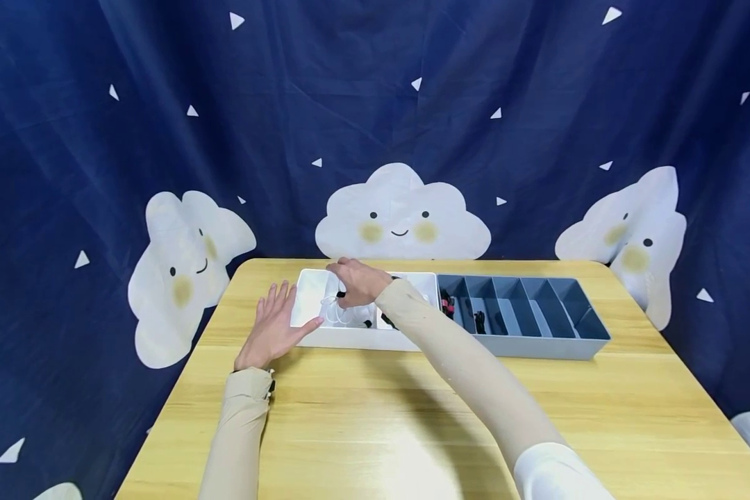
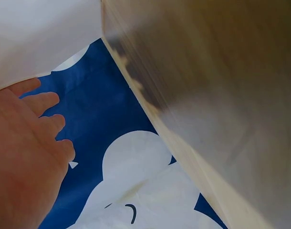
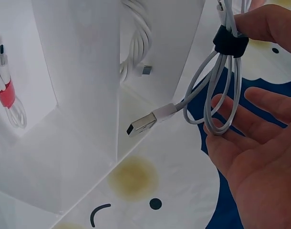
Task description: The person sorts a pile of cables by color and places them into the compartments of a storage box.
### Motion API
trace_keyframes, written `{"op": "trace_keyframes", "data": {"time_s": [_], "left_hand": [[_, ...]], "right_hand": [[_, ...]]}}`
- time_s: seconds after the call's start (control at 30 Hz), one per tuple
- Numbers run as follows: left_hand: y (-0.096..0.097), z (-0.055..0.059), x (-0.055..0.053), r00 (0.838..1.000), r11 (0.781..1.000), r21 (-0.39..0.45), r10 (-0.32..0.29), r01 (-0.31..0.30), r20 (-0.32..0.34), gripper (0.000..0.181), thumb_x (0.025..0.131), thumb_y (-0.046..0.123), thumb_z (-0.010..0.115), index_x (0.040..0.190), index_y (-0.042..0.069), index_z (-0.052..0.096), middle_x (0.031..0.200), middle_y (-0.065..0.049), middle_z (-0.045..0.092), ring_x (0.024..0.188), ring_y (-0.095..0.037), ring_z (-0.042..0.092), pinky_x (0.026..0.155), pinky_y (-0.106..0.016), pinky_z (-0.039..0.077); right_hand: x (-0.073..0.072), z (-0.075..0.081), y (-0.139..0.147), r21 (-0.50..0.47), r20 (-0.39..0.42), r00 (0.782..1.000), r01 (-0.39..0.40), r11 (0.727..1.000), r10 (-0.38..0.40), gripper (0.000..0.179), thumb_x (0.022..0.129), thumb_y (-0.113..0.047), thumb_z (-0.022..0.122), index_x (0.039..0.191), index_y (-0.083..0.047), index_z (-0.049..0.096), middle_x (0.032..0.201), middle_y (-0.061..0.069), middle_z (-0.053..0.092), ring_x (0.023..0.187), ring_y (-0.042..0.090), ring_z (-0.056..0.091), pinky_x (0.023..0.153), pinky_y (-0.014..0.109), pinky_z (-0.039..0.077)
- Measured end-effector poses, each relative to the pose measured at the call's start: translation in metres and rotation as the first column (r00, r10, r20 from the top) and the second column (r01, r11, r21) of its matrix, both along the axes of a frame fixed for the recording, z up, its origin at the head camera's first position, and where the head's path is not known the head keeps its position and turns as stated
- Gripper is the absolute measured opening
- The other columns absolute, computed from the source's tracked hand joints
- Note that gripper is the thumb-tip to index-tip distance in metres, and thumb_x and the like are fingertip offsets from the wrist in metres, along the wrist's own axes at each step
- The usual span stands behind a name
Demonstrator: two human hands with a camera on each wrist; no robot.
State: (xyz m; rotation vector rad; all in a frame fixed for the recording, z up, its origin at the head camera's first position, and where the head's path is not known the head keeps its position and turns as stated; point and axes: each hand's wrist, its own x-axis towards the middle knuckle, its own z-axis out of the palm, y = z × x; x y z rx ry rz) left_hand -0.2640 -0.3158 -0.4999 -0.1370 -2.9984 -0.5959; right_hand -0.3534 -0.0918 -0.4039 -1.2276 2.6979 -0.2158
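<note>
My right hand (image 1: 359,283) is over the white divided box (image 1: 362,339). Between thumb and fingers it pinches a coiled white USB cable (image 3: 224,90) bound with a black strap (image 3: 231,43). The cable's USB plug (image 3: 143,124) hangs free to one side in the right wrist view. Spread fingers of my left hand (image 1: 271,328) lie along the left end of the white box, with the thumb at its front corner. In the left wrist view the left hand (image 2: 26,148) shows beside the pale box wall (image 2: 45,38), fingertips partly hidden.
Inside the white box lie another coiled white cable (image 3: 138,38) and one with a red strap (image 3: 6,93). A grey divided box (image 1: 537,347) adjoins it on the right, with dark cables (image 1: 479,321) in its left compartments. A blue cloud-patterned curtain (image 1: 275,139) hangs behind the wooden table (image 1: 350,417).
</note>
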Motion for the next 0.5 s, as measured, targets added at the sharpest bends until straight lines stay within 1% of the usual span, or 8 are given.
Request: {"op": "trace_keyframes", "data": {"time_s": [0.13, 0.23, 0.33, 0.5], "left_hand": [[0.0005, -0.0007, -0.0008, 1.000, 1.000, 0.003, -0.001, 0.001, 0.008, 0.114, 0.090, 0.082, 0.050, 0.166, 0.004, 0.015, 0.175, -0.018, 0.005, 0.163, -0.040, -0.005, 0.128, -0.068, 0.001], [0.0007, -0.0013, -0.0010, 1.000, 1.000, 0.005, -0.002, 0.002, 0.014, 0.115, 0.090, 0.082, 0.050, 0.166, 0.005, 0.014, 0.176, -0.017, 0.004, 0.163, -0.039, -0.006, 0.128, -0.068, 0.000], [0.0005, -0.0015, -0.0011, 1.000, 1.000, 0.005, -0.002, 0.002, 0.011, 0.114, 0.090, 0.082, 0.050, 0.166, 0.005, 0.014, 0.175, -0.018, 0.005, 0.163, -0.039, -0.006, 0.128, -0.068, 0.001], [0.0003, -0.0013, -0.0010, 1.000, 1.000, 0.007, -0.001, 0.001, -0.001, 0.114, 0.090, 0.081, 0.051, 0.166, 0.004, 0.015, 0.175, -0.020, 0.008, 0.163, -0.040, -0.005, 0.128, -0.068, 0.002]], "right_hand": [[-0.0001, -0.0028, 0.0003, -0.006, 0.018, 1.000, -0.006, 1.000, 0.006, 0.083, 0.089, -0.020, 0.077, 0.160, -0.007, 0.035, 0.154, 0.015, 0.051, 0.134, 0.025, 0.058, 0.113, 0.035, 0.051], [-0.0002, -0.0045, 0.0007, -0.011, 0.029, 1.000, -0.008, 1.000, 0.008, 0.083, 0.090, -0.018, 0.076, 0.161, -0.007, 0.034, 0.157, 0.015, 0.048, 0.140, 0.026, 0.053, 0.116, 0.036, 0.049], [-0.0007, -0.0054, 0.0010, -0.020, 0.028, 0.999, -0.017, 1.000, 0.018, 0.083, 0.089, -0.015, 0.076, 0.160, -0.006, 0.034, 0.159, 0.016, 0.046, 0.143, 0.028, 0.051, 0.118, 0.037, 0.047], [-0.0029, -0.0071, 0.0011, -0.023, 0.023, 0.999, -0.032, 0.999, 0.032, 0.077, 0.091, -0.014, 0.075, 0.158, -0.003, 0.038, 0.154, 0.017, 0.052, 0.137, 0.027, 0.057, 0.117, 0.035, 0.048]]}}
